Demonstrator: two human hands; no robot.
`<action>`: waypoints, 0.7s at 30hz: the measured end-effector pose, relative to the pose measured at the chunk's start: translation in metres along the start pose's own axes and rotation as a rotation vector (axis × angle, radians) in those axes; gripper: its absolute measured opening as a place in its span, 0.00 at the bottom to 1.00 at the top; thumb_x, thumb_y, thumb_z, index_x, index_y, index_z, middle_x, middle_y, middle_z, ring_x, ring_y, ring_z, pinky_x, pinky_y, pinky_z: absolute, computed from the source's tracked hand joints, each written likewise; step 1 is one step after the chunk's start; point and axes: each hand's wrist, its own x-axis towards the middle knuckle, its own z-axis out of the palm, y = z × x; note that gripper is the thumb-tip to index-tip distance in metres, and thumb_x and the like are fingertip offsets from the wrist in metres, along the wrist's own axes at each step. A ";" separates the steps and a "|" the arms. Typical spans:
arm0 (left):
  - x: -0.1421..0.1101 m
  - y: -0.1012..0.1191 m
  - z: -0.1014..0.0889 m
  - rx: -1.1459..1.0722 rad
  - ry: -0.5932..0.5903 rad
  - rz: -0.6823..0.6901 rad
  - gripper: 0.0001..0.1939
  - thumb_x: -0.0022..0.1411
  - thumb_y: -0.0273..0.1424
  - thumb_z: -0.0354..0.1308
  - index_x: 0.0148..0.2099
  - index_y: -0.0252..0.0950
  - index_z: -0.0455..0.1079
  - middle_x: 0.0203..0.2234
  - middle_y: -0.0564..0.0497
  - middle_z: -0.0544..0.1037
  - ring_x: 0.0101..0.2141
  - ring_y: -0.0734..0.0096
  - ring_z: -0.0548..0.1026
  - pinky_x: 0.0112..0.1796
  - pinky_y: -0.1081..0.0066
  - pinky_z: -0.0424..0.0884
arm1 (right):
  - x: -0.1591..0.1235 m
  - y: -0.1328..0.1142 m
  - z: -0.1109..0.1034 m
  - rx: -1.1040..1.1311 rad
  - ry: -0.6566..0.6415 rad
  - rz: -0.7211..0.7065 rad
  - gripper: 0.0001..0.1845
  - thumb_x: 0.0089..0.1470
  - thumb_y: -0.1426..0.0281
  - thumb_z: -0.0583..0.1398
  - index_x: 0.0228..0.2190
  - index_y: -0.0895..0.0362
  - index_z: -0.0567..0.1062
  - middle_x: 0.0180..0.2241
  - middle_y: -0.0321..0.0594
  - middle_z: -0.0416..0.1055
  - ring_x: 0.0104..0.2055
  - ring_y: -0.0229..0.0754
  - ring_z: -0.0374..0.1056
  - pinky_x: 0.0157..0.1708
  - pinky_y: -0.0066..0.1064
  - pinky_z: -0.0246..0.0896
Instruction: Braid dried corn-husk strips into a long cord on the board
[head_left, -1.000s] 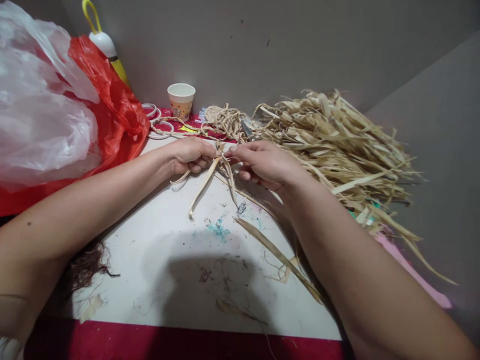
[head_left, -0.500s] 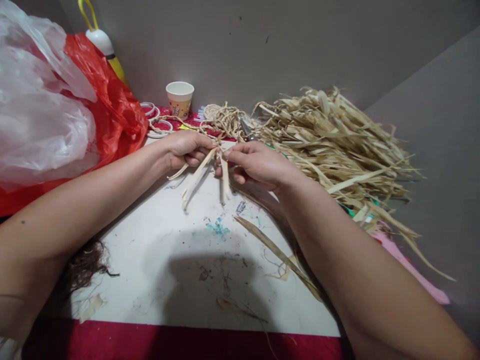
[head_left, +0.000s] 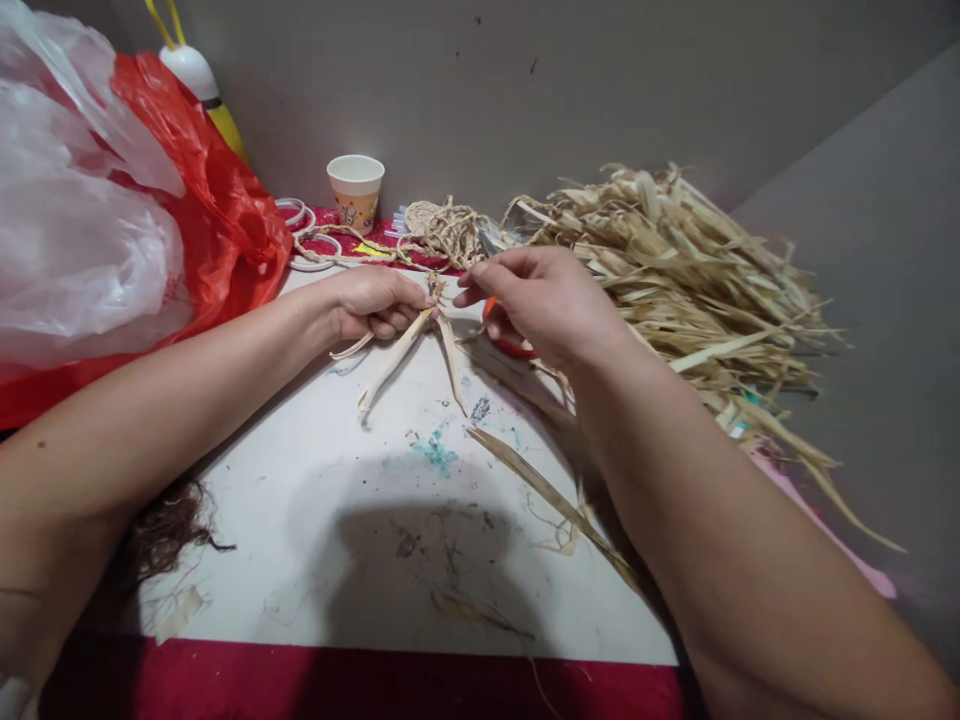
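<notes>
My left hand [head_left: 382,303] is closed in a pinch on a braid of dried leaf strips. Pale loose strips [head_left: 397,362] fan out below its fingertips toward me, and the knotted part [head_left: 435,288] stands just beyond the thumb. To the right of the braid, my right hand [head_left: 536,300] hovers with its fingers apart and bent, and no strip shows in it. Under that hand lies something with a red-orange curved edge [head_left: 517,348], mostly hidden. A finished plaited cord [head_left: 341,255] runs along the far edge of the white board [head_left: 315,560].
A heap of dried leaves [head_left: 697,270] fills the right back. Behind the hands stand a paper cup [head_left: 355,195] and a coiled braid [head_left: 450,228]. Red and clear plastic bags [head_left: 225,220] bulge at left. One long strip [head_left: 547,495] lies across the board.
My right hand has let go of the strip by the braid and moved up and to the right. The red-orange edge now shows beneath it. My left hand keeps its pinch.
</notes>
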 end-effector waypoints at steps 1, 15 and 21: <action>0.001 0.000 -0.001 0.002 -0.013 -0.003 0.14 0.53 0.20 0.57 0.19 0.33 0.59 0.12 0.60 0.52 0.13 0.88 0.46 0.13 0.82 0.40 | -0.001 0.000 0.005 0.044 -0.030 0.020 0.11 0.55 0.70 0.55 0.24 0.59 0.72 0.17 0.36 0.67 0.11 0.30 0.54 0.11 0.24 0.40; -0.003 -0.002 0.002 0.332 0.067 0.124 0.08 0.56 0.26 0.56 0.26 0.33 0.63 0.12 0.61 0.52 0.14 0.87 0.48 0.19 0.77 0.42 | 0.019 0.014 0.020 0.521 -0.537 0.400 0.19 0.59 0.68 0.52 0.18 0.58 0.57 0.12 0.26 0.47 0.11 0.25 0.40 0.09 0.17 0.34; -0.006 -0.003 0.004 0.607 0.117 0.199 0.07 0.58 0.26 0.52 0.30 0.32 0.69 0.14 0.60 0.55 0.15 0.85 0.51 0.22 0.73 0.49 | 0.019 0.014 0.020 0.565 -0.520 0.440 0.15 0.55 0.76 0.52 0.18 0.58 0.58 0.11 0.29 0.50 0.11 0.25 0.43 0.08 0.16 0.38</action>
